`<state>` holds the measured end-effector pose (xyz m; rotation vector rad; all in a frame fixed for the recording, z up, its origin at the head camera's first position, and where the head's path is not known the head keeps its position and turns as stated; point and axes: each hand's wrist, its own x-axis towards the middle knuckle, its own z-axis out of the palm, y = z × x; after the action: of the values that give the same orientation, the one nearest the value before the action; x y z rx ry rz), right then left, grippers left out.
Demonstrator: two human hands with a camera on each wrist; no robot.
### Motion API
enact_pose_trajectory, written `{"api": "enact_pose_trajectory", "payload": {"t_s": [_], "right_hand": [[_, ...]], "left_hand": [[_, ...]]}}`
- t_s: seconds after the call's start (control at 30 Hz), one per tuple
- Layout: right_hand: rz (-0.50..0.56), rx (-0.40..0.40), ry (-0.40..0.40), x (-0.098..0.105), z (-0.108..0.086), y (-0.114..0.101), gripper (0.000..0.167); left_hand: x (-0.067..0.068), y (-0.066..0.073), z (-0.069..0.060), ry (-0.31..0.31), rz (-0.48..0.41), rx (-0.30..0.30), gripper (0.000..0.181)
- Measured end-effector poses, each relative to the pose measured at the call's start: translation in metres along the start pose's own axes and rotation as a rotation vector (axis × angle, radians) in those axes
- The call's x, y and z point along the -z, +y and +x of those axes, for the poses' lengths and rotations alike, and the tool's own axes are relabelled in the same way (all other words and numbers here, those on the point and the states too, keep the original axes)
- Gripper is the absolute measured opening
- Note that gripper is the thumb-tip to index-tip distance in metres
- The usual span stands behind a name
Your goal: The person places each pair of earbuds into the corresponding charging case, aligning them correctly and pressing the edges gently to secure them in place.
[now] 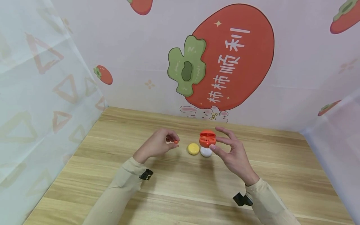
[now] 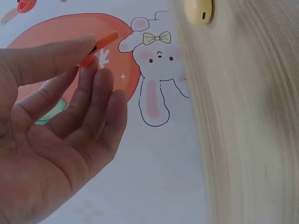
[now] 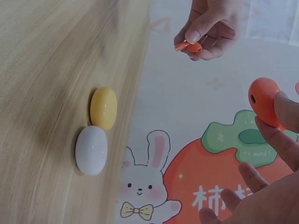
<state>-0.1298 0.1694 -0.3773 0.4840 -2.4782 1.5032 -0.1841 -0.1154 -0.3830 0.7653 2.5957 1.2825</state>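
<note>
My left hand (image 1: 158,144) pinches an orange earbud (image 1: 176,142) between thumb and fingertip, above the table. In the left wrist view the earbud's stem (image 2: 107,39) sticks out past the thumb. An orange earbud charging case (image 1: 207,144), lid raised, is gripped by my right hand (image 1: 235,155) between thumb and finger. One earbud seems to sit in the case's left slot; the right slot looks dark. The right wrist view shows the case's underside (image 3: 264,95) with a small port; its inside is hidden there.
A yellow rounded case (image 1: 193,149) and a white one (image 1: 206,152) lie side by side on the wooden table (image 1: 180,193), below the raised orange case. A printed cloth wall (image 1: 146,56) stands behind the table, with more cloth at both sides.
</note>
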Motion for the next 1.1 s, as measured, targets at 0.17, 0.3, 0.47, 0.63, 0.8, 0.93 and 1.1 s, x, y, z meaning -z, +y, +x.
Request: {"api": "enact_pose_trajectory", "payload": {"t_s": [0.17,0.3,0.47,0.63,0.8,0.93,1.1], "right_hand": [[-0.005,0.012,0.004,-0.001,0.000,0.001,0.025],[-0.006,0.022,0.007,-0.001,0.000,0.001,0.024],[-0.006,0.017,0.006,-0.001,0.000,0.001,0.024],[-0.013,0.015,0.007,-0.001,0.000,0.001,0.024],[-0.016,0.014,0.008,-0.001,0.001,0.001,0.024],[-0.014,0.016,0.009,-0.002,0.001,0.001,0.024],[-0.006,0.018,0.010,-0.002,0.001,0.000,0.024]], "left_hand": [[0.000,0.003,0.000,0.050,0.004,-0.021,0.007],[0.000,0.006,0.000,0.077,0.003,-0.032,0.008],[0.000,0.011,-0.001,0.111,-0.016,-0.062,0.010],[0.001,0.019,-0.003,0.159,-0.017,-0.094,0.013],[0.002,0.031,-0.004,0.217,-0.036,-0.122,0.014],[0.004,0.040,-0.005,0.259,-0.052,-0.162,0.013],[0.005,0.049,-0.005,0.303,-0.058,-0.217,0.013]]}}
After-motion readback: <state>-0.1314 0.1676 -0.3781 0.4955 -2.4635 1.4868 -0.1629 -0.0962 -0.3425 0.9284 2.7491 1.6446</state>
